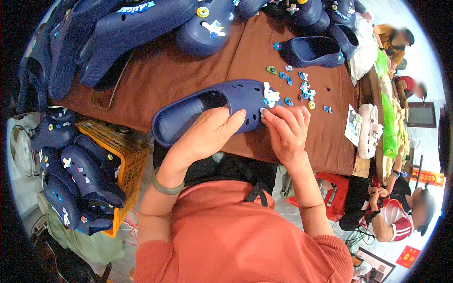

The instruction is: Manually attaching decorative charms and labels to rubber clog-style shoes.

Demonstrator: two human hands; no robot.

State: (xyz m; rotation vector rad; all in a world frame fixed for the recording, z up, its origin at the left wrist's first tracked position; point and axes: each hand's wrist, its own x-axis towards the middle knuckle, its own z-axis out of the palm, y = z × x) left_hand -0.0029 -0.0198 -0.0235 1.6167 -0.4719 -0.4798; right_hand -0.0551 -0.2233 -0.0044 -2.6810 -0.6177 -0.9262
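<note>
Resting at the table's near edge, a navy clog (236, 93) lies on the brown cloth (184, 73) with its open heel to the left and its toe to the right, between and just beyond the two hands. The left hand (204, 134) touches the clog's near side beside the foot opening, its thumb stretched toward the toe; the other fingers are hidden, so whether they grip cannot be told. The right hand (289, 133) is at the toe, thumb and forefinger pinched together on a small whitish piece (263, 111), right against the clog's perforated upper and mostly covered by the fingertips. Just beyond those fingertips, a white character charm (271, 97) sits on the toe. Loose charms (307, 88) lie scattered past the toe, near the right hand but apart from it, and a second navy clog (314, 51) stands beyond them.
</note>
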